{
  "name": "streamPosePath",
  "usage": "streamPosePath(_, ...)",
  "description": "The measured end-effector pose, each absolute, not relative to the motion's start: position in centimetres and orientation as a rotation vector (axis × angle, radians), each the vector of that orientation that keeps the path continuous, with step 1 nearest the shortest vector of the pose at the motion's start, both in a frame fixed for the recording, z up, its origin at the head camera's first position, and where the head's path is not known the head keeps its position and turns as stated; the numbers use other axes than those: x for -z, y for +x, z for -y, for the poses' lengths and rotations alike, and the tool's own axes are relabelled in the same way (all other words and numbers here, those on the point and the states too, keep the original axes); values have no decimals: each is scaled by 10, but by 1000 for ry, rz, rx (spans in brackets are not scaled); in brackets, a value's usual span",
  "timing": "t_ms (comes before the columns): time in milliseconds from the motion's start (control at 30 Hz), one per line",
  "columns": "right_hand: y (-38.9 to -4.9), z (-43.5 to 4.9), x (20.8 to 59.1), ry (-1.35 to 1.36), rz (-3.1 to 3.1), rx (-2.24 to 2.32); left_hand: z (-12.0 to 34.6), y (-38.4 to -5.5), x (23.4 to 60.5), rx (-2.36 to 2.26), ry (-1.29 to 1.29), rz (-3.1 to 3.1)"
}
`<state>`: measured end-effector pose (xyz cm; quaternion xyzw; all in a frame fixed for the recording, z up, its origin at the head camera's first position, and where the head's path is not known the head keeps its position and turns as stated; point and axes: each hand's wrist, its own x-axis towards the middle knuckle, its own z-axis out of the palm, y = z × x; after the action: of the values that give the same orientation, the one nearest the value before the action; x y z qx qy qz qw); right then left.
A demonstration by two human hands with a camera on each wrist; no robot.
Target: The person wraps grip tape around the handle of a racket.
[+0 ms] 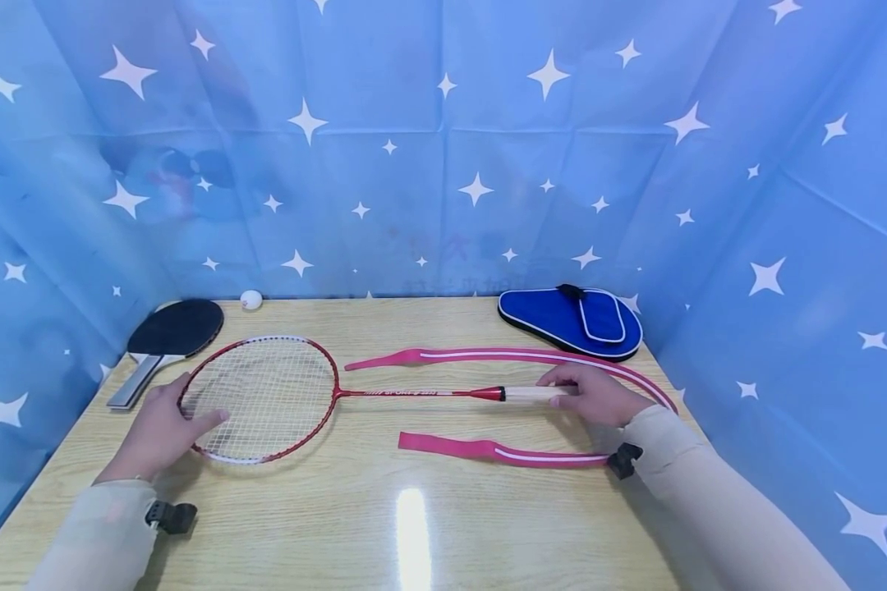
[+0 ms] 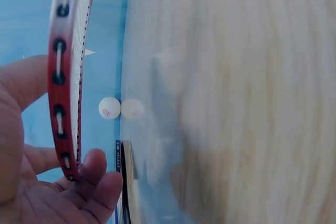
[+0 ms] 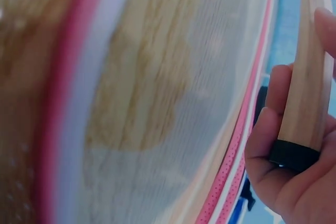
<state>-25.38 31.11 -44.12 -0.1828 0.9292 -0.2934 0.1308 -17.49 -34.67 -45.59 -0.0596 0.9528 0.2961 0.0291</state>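
A red-and-white badminton racket point(image 1: 414, 393) lies crosswise in both hands, its strung head on the left. My left hand point(image 1: 158, 431) grips the outer rim of the head, thumb over the strings. In the left wrist view, fingers curl beneath the frame point(image 2: 60, 77). My right hand point(image 1: 599, 396) holds the bare wooden handle point(image 3: 307, 87) near its black end cap point(image 3: 295, 154), with fingers curled around it. A pink grip strip point(image 1: 517, 354) with a white stripe curves in a U around the handle side; the right wrist view shows small perforations. My right forearm hides part of its bend.
A black table tennis paddle point(image 1: 177, 327) lies at the back left, just beyond my left hand. A white ball point(image 1: 251, 300) sits near the table's back edge. At the back right is a blue paddle case point(image 1: 547, 316). Blue star-patterned curtains point(image 1: 414, 180) enclose the wooden table point(image 1: 303, 525).
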Motion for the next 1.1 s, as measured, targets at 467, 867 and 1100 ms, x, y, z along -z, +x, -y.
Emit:
streamPosePath(467, -246, -312, 444, -503, -2702, 957, 332, -175, 451, -1459, -426, -2863)
streamPosePath(867, -239, -304, 442, -478, -2736, 1002, 312, -180, 449, -2098, -380, -2459)
streamPosePath(1100, -233, -301, 435, -419, -2688, 996, 310, -183, 441, -2549, -267, -2076)
